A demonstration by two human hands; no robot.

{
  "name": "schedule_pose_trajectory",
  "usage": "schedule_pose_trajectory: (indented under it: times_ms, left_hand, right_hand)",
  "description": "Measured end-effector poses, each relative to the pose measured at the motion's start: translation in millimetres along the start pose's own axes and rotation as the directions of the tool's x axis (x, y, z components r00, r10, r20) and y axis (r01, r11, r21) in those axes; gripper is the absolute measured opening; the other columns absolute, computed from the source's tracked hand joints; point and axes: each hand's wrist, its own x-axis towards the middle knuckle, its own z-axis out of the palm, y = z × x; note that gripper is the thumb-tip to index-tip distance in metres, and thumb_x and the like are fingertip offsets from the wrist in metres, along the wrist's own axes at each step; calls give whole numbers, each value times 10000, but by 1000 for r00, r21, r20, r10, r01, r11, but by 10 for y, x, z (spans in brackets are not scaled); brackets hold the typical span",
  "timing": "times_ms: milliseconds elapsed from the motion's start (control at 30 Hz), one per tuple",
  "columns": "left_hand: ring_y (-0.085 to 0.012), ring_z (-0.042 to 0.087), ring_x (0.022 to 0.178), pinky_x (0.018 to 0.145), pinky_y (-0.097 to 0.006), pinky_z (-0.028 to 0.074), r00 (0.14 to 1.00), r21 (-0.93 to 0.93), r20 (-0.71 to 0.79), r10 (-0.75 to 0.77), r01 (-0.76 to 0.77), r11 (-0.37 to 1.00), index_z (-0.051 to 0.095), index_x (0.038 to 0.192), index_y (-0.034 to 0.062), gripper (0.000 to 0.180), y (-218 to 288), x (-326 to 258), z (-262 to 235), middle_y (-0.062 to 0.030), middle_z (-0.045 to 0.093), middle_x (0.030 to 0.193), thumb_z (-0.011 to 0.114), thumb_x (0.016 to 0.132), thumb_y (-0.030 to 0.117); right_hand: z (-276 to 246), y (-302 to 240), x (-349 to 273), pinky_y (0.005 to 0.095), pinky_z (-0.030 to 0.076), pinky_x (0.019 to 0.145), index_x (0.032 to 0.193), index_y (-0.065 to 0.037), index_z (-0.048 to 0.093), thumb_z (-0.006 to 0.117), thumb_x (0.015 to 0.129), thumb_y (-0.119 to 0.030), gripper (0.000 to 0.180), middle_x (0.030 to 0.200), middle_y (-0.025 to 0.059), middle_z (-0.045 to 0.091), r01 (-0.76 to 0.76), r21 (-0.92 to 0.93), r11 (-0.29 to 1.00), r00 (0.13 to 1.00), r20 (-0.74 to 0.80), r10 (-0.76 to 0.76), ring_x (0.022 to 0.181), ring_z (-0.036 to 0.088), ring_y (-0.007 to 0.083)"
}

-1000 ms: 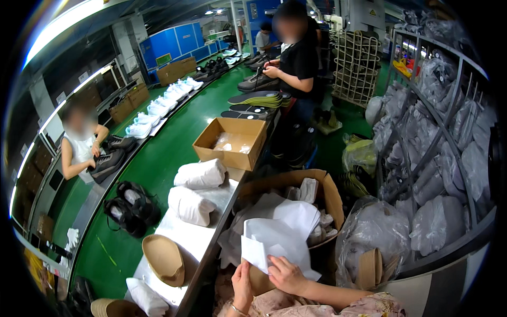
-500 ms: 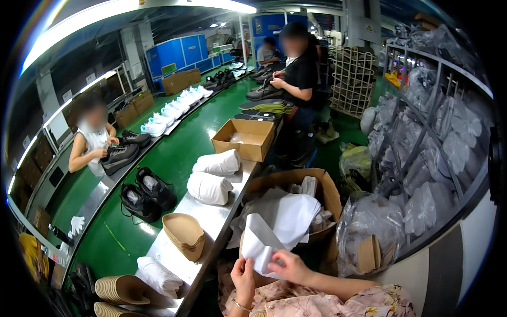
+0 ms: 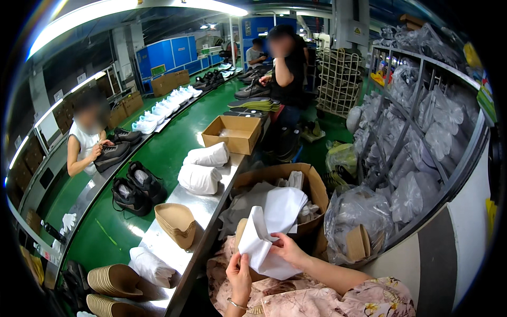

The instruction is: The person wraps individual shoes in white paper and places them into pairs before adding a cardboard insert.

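Note:
A sheet of white paper [image 3: 260,245] is held in front of my lap, folded over a brown cardboard form [image 3: 241,229] whose edge shows at the left. My left hand [image 3: 238,273] pinches the paper's lower left edge. On the other side my right hand [image 3: 288,250] grips the sheet, its fingertips partly behind a fold. Just beyond, more white paper [image 3: 282,203] spills from a large cardboard box [image 3: 320,185]. On the metal table edge to my left lie white wrapped bundles [image 3: 199,179] and nested brown cardboard forms [image 3: 175,226].
Black shoes [image 3: 138,189] stand on the green conveyor belt [image 3: 100,238]. More stacked forms [image 3: 113,281] sit at the lower left, and an open carton [image 3: 232,134] farther along. At right is a rack of plastic-bagged items [image 3: 417,132]. Two co-workers [image 3: 87,140] [image 3: 285,68] handle shoes.
The paper has been turned and folded further up around the cardboard form, and my right hand has risen slightly. The far co-worker has lifted a hand to the head. The view has shifted a little.

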Motion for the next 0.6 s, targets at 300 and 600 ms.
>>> schedule_pose_trajectory:
  times_ms: [300,600]
  left_hand:
    - [-72,504,723,658,-197,408,999,108,-46,15,-10,994,566,1021,-46,256,198,-61,-2,-38,596,832,516,903,175]
    - [-17,438,651,568,-152,356,998,-95,-55,37,-43,995,578,1001,-32,200,391,142,211,28,551,758,535,900,136]
  right_hand:
    - [-132,-365,-223,307,480,815,1239,5,387,609,753,33,535,1029,116,551,-123,453,883,989,129,72,907,579,184]
    - [-169,-596,-236,290,467,847,1212,3,440,608,746,15,496,1056,85,564,-219,629,746,952,304,24,944,570,161]
